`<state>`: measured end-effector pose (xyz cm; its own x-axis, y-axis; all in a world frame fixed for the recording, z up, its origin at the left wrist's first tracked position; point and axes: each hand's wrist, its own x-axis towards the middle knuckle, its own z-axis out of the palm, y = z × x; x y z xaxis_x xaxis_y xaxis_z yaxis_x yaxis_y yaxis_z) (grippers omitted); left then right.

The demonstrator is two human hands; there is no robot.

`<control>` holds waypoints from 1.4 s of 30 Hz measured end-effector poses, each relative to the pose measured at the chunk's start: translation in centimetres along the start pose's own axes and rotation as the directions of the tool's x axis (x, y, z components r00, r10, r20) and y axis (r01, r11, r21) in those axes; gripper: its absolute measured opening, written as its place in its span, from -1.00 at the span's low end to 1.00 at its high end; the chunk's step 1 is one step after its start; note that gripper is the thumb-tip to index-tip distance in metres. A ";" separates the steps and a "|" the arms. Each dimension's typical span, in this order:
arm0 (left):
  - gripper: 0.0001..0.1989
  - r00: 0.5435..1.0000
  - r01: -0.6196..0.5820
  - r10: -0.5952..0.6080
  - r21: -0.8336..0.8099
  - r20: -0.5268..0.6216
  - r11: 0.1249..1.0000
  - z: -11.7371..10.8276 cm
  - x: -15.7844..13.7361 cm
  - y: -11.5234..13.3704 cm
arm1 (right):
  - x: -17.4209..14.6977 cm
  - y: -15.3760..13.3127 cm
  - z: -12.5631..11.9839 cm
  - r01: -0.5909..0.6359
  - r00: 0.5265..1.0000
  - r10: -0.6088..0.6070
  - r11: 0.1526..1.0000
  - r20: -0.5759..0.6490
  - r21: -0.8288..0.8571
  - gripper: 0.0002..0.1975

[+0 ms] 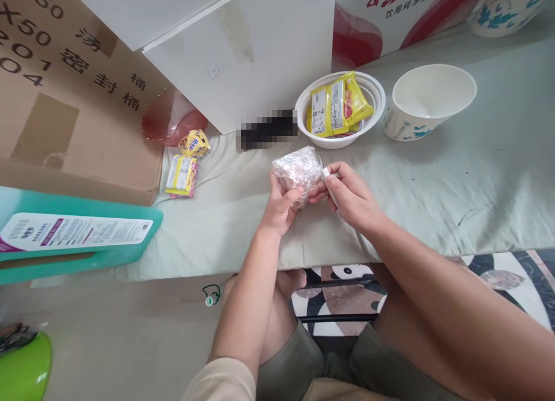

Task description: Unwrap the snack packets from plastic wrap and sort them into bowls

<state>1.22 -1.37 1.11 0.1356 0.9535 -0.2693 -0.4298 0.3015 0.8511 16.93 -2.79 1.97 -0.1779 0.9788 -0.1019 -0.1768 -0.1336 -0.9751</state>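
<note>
My left hand (281, 209) is closed round a clear plastic-wrapped bundle (299, 165), thumb across its near face. The crinkled wrap is shiny, and what lies inside cannot be made out. At the bundle's right side my right hand (349, 195) pinches a slim, pale item with a white end (326, 172) between thumb and fingers; most of it is hidden, so its kind is unclear. Just beyond both hands stands a white bowl (378, 109) holding several yellow snack packets (333, 109).
A white paper bucket (429, 103) stands right of the bowl. Small snack packs (182, 175) and a red translucent dish (171, 120) lie left. Cardboard (104, 140) and white boxes (260, 48) line the back. A green jug (82, 233) sits at the cloth-covered table's (225, 239) left end.
</note>
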 end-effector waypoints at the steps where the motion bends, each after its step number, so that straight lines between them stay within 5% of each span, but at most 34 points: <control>1: -0.40 1.000 0.005 -0.005 -0.002 -0.010 1.000 0.0 0.0 0.0 | 0.1 0.1 0.1 0.001 1.000 -0.001 1.000 -0.017 0.001 -0.69; 9: -0.45 0.988 -0.077 0.073 -0.030 -0.139 0.997 0.2 0.3 -0.7 | 0.0 -0.1 0.1 -0.136 0.991 0.136 0.988 0.000 0.068 -0.70; 15: -0.44 0.988 -0.138 0.139 0.018 -0.073 0.990 0.6 -0.1 -1.2 | -0.4 -0.6 0.2 -0.108 0.994 0.104 0.981 0.033 0.162 -0.67; 20: -0.50 0.992 -0.073 0.073 0.003 -0.104 0.997 0.8 0.0 -0.7 | -0.1 -0.9 0.1 -0.040 0.998 0.050 0.976 -0.042 0.214 -0.69; 29: -0.50 0.993 -0.046 0.044 -0.013 -0.113 0.999 0.9 0.1 -0.4 | -0.3 0.1 -0.6 0.088 0.995 -0.092 0.993 0.045 0.072 -0.72; 42: -0.54 0.993 -0.071 0.073 0.025 -0.093 0.997 0.8 0.2 -0.5 | 0.1 -0.3 -0.6 0.111 0.981 -0.088 0.986 -0.171 0.124 -0.75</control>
<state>2.19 -1.36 1.03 0.0199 0.9687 -0.2474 -0.4156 0.2330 0.8792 17.50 -2.55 2.11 0.0069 0.9988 -0.0475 -0.3144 -0.0429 -0.9483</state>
